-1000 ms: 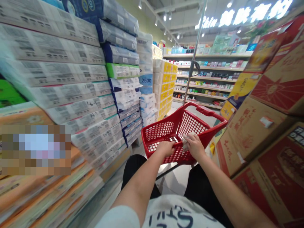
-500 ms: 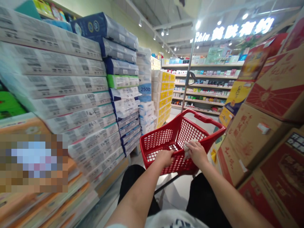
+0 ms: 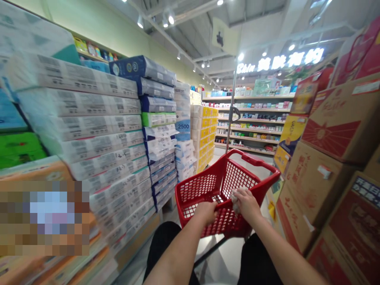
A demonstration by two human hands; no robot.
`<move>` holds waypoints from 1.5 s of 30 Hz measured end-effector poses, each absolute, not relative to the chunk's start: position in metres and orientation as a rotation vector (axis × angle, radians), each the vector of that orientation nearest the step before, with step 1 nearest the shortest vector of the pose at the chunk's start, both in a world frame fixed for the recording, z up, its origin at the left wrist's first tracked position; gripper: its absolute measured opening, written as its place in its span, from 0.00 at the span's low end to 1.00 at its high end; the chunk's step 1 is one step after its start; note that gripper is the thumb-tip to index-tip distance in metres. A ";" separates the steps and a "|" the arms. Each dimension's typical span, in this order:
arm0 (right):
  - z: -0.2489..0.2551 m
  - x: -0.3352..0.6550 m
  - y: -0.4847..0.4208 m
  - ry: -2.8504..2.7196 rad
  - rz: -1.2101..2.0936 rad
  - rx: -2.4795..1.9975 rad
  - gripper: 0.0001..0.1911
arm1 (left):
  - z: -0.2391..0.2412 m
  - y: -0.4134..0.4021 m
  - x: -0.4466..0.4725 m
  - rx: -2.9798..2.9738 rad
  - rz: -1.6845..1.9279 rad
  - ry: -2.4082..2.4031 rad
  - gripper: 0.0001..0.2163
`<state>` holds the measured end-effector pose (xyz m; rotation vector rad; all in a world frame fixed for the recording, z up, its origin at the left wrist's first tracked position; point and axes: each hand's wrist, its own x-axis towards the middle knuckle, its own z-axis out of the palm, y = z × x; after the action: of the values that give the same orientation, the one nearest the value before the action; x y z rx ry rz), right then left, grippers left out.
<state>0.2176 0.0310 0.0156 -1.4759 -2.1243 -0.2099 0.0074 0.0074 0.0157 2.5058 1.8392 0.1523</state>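
Observation:
A red plastic shopping cart [image 3: 222,223] with lattice walls stands right in front of me, its handle bar [image 3: 257,161] toward the far right. My left hand [image 3: 206,213] is closed over the cart's near rim. Further right along that same rim, my right hand [image 3: 247,205] presses a crumpled whitish cloth [image 3: 235,202] against the red plastic. Its fingers are bent over the cloth, hiding part of it. Through the lattice the cart's basket shows no goods.
Tall stacks of wrapped tissue packs [image 3: 101,122] line the left side. Cardboard cartons [image 3: 319,178] are piled close on the right. Beyond the cart rises a thin metal pole [image 3: 231,99], with shelves of small goods [image 3: 252,118] behind it. Pale floor tiles [image 3: 215,253] show beneath.
My view has tilted upward, so the surroundings sit lower in the picture. Both hands keep nearly the same places on the cart's rim, the cloth still under the right one.

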 end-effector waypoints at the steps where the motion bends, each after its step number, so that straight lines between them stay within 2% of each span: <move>1: 0.015 0.216 0.031 -2.105 -0.211 -1.499 0.19 | 0.016 0.007 0.008 2.507 0.157 1.840 0.15; 8: 0.014 0.192 0.023 -2.276 -0.158 -1.337 0.21 | 0.018 0.006 0.009 2.507 0.129 1.878 0.15; 19: 0.007 0.181 0.022 -2.259 -0.258 -1.324 0.21 | 0.016 0.007 0.009 2.552 0.154 1.842 0.15; 25: 0.009 0.199 0.028 -2.117 -0.312 -1.492 0.19 | 0.011 0.012 0.011 2.549 0.164 1.868 0.15; 32: 0.010 0.184 0.020 -2.281 -0.292 -1.340 0.19 | 0.014 0.010 0.010 2.545 0.158 1.851 0.14; 45: 0.019 0.216 0.027 -2.184 -0.399 -1.522 0.20 | 0.022 0.006 0.014 2.513 0.113 1.863 0.14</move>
<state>0.2161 0.0267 0.0187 -1.5221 -2.1839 -0.3987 0.0135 0.0062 0.0216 2.5133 1.8631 0.1127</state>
